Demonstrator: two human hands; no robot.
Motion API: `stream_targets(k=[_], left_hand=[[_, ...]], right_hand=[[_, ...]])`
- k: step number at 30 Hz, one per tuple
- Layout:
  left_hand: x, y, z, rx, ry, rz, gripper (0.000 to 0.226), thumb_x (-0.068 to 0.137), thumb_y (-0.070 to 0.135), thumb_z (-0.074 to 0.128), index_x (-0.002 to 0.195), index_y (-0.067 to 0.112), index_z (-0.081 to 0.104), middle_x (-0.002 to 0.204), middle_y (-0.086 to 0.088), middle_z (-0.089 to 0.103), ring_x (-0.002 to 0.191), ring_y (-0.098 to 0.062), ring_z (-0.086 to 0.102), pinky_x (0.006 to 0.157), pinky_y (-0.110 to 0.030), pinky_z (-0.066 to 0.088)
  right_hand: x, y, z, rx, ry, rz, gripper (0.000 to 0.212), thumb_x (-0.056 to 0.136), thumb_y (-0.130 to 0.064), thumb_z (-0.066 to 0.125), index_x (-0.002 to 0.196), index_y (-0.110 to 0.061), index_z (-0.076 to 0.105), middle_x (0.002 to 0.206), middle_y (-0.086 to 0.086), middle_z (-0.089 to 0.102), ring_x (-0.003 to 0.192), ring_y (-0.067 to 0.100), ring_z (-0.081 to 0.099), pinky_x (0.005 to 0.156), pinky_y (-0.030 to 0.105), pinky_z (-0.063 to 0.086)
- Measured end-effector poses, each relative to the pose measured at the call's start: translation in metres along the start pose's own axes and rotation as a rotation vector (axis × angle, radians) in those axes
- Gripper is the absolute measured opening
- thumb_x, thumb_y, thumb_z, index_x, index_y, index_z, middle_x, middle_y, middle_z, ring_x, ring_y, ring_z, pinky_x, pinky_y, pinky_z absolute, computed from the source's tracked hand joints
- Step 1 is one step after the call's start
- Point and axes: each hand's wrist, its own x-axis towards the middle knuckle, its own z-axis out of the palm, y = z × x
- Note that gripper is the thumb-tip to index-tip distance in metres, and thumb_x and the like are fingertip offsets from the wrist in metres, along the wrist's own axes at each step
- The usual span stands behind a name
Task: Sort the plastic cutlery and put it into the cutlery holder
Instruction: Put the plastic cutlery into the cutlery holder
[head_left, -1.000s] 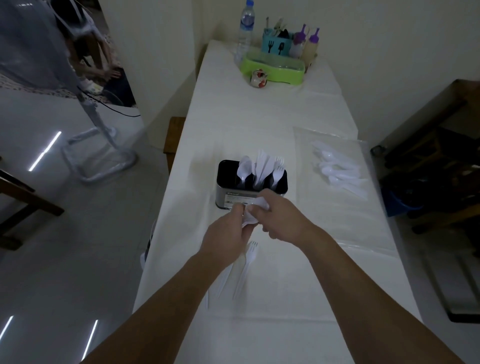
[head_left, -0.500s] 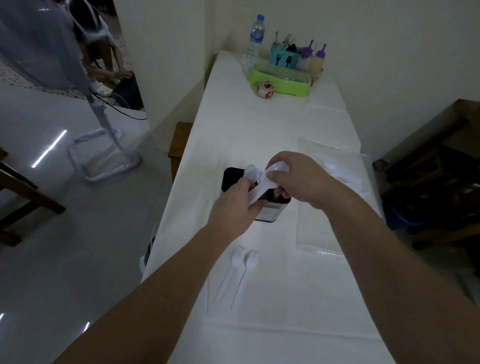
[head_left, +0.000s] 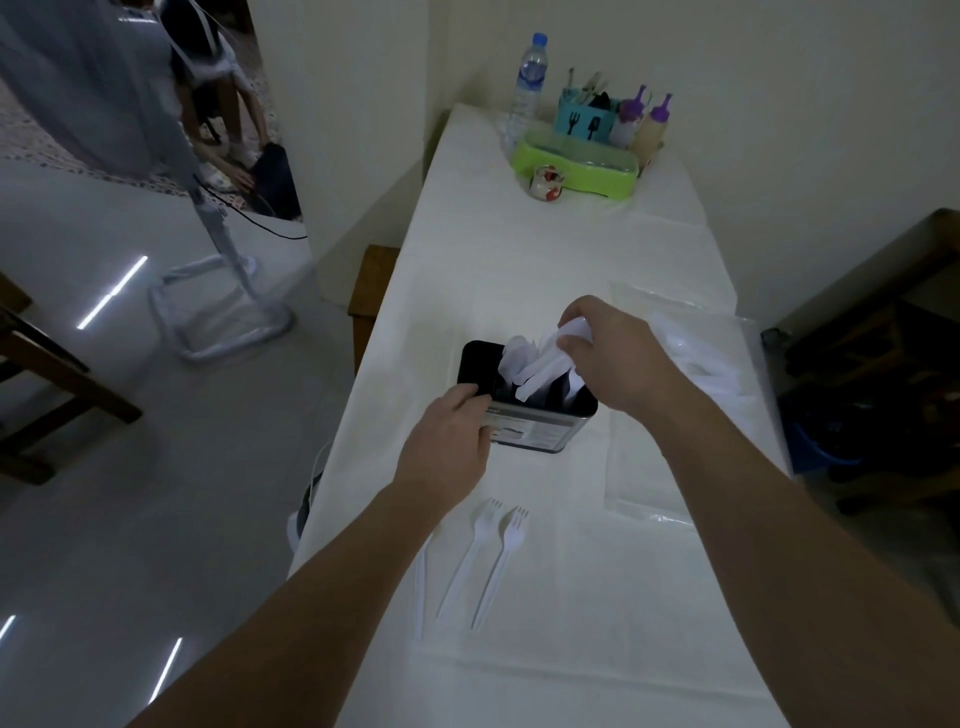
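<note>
A black and silver cutlery holder (head_left: 540, 428) stands mid-table with white plastic cutlery sticking out of it. My left hand (head_left: 447, 439) grips its near left rim. My right hand (head_left: 608, 353) is above the holder's right side, fingers curled round a white plastic piece (head_left: 550, 369) that points down into the holder; which kind it is I cannot tell. Two white forks (head_left: 498, 551) lie side by side on the cloth in front, and a thin white knife (head_left: 420, 587) lies to their left. More white cutlery (head_left: 701, 358) lies on a clear plastic sheet (head_left: 639, 499) at the right, partly behind my right hand.
At the far end stand a green tray (head_left: 576, 166), a teal utensil caddy (head_left: 584, 122), a water bottle (head_left: 527, 83), two purple-capped bottles (head_left: 647, 122) and a small cup (head_left: 545, 182). The table's left edge drops to a tiled floor. A wooden bench (head_left: 857, 322) is at the right.
Both hands rose from the table in front of the holder with a white piece. My left hand let go and took the holder's rim; my right hand carries the piece over the holder.
</note>
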Motion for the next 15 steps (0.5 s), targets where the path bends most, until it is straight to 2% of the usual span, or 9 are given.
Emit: stream_targets(k=[6,11,13,15], left_hand=[[0.000,-0.003,0.004,0.115,0.006,0.053,0.037,0.089,0.018,0.064,0.125,0.009,0.063,0.134,-0.011,0.058,0.122,-0.028,0.053,0.103,-0.039,0.048],[0.000,-0.003,0.004,0.117,-0.004,0.060,0.039,0.088,0.017,0.064,0.126,0.009,0.063,0.134,-0.011,0.058,0.125,-0.026,0.052,0.105,-0.041,0.048],[-0.001,-0.004,0.003,0.097,-0.008,0.064,0.040,0.086,0.014,0.067,0.125,0.007,0.063,0.132,-0.013,0.059,0.124,-0.028,0.054,0.103,-0.042,0.049],[-0.001,-0.005,0.003,0.096,-0.017,0.073,0.043,0.084,0.013,0.069,0.126,0.005,0.063,0.132,-0.015,0.059,0.124,-0.029,0.054,0.103,-0.043,0.050]], right_hand=[[0.002,0.004,0.018,-0.084,-0.042,-0.022,0.017,0.098,-0.018,0.051,0.113,-0.014,0.056,0.095,0.004,0.058,0.082,0.021,0.054,0.067,0.026,0.037],[0.008,0.004,0.035,-0.165,-0.116,-0.025,0.017,0.097,-0.017,0.049,0.112,-0.014,0.056,0.095,0.001,0.053,0.085,0.020,0.049,0.069,0.028,0.034],[0.013,0.004,0.044,-0.187,-0.153,-0.014,0.017,0.096,-0.015,0.049,0.111,-0.013,0.056,0.100,0.006,0.055,0.089,0.024,0.054,0.069,0.030,0.037],[0.018,0.003,0.052,-0.231,-0.195,0.003,0.023,0.096,-0.018,0.049,0.118,-0.013,0.054,0.115,0.010,0.052,0.100,0.029,0.056,0.076,0.032,0.044]])
